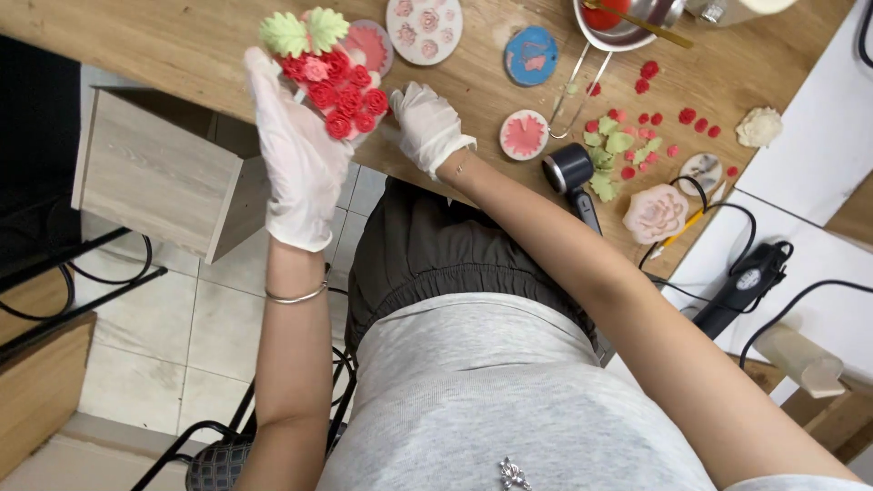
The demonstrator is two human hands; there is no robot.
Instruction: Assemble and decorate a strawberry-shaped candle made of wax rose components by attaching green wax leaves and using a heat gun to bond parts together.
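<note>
Up in the upper left of the frame, my gloved left hand (296, 159) is clamped on one cluster of red roses (338, 91) topped by two green leaves (305, 30). My gloved right hand (426, 125) curls loosely just right of it, fingertips at the cluster's edge. On the bench (182, 45), three round moulds (525, 135) lie toward the centre, with loose red rosettes (647, 69) scattered toward the right.

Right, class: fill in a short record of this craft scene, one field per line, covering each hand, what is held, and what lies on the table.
Left hand: gloved, holds flower cluster of red roses and green leaves
Right hand: gloved, touching the cluster's edge
Wooden table: round moulds, loose red roses, green leaves, metal bowl
</note>
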